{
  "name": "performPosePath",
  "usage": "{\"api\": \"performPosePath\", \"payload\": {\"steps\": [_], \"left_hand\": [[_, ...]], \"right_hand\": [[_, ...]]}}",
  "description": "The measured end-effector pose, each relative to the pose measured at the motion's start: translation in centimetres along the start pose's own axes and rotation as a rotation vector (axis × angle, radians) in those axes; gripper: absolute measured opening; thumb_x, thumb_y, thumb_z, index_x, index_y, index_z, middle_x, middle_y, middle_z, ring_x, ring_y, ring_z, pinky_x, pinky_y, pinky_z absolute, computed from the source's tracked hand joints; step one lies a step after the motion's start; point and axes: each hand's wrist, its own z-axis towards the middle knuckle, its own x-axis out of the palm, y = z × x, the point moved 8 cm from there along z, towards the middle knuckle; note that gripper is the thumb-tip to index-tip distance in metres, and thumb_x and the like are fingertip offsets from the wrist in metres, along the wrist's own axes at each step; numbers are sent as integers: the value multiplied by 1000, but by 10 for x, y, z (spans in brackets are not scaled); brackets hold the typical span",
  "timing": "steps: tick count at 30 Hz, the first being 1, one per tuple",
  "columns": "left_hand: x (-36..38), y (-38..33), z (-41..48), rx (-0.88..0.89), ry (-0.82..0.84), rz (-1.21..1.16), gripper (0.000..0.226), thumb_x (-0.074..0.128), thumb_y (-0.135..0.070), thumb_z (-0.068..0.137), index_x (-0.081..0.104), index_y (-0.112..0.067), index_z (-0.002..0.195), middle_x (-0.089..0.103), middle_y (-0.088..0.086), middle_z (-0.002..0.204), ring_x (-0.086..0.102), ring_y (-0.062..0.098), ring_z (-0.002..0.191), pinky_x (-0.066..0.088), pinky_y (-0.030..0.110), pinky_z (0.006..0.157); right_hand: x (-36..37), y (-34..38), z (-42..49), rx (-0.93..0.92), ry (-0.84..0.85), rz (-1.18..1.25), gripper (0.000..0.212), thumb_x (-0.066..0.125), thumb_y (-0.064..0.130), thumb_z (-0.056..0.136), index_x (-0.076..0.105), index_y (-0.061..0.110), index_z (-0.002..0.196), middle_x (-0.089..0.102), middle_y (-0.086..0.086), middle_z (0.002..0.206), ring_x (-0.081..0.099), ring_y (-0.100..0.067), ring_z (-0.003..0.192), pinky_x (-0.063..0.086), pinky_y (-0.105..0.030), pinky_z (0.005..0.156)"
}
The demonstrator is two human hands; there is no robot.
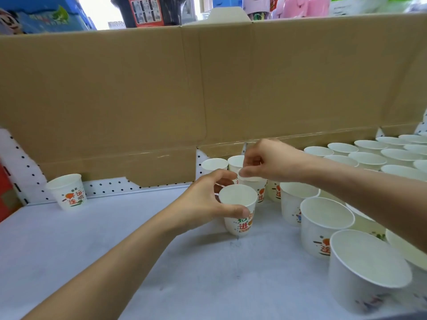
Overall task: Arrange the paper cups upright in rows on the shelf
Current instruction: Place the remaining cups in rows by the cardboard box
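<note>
White paper cups with orange and green print stand upright on a pale shelf [92, 245]. My left hand [208, 199] wraps thumb and fingers around the rim of one cup [239, 211] standing in the middle of the shelf. Just behind it, my right hand [265, 161] pinches the rim of a second cup [253, 183]. Two more cups [215, 163] stand behind against the back. Several upright cups fill the right side in rows [367, 158], with bigger-looking near ones [327, 222]. A lone cup [68, 191] stands at the back left.
A tall brown cardboard sheet [138, 88] stands along the back of the shelf over a white pegboard [23, 167]. Packaged goods [143, 10] sit on a level above. A red item [7, 192] edges in at far left.
</note>
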Motion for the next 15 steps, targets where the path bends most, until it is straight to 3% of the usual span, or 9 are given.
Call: {"api": "performPosePath", "payload": {"steps": [4, 8, 12, 15], "left_hand": [[15, -1, 1, -26, 17, -6, 78, 89, -37, 57, 50, -34, 124, 59, -11, 115, 59, 2, 102, 53, 29, 89], [21, 2, 1, -66, -12, -13, 80, 91, -24, 62, 45, -28, 128, 58, -7, 115, 59, 7, 103, 52, 26, 88], [30, 6, 2, -99, 0, -91, 78, 90, -16, 62, 45, -26, 125, 61, 0, 114, 62, 10, 103, 54, 25, 85], [33, 7, 3, -98, 5, -139, 78, 89, -15, 61, 45, -25, 124, 64, 1, 111, 63, 10, 104, 54, 33, 91]], "right_hand": [[-13, 3, -15, -91, 68, 183, 16, 69, 42, 83, 74, 26, 82, 71, 8, 78, 64, -12, 77, 55, -38, 75], [-6, 4, -36, -118, 299, 225, 22, 77, 43, 76, 74, 31, 95, 71, 14, 89, 64, -5, 88, 51, -27, 80], [-4, -2, -44, -91, 309, 134, 32, 83, 45, 67, 71, 40, 96, 65, 15, 92, 59, -5, 92, 50, -28, 82], [-5, 0, -46, -85, 304, 87, 31, 82, 47, 67, 70, 41, 94, 63, 14, 92, 58, -5, 91, 51, -32, 82]]}}
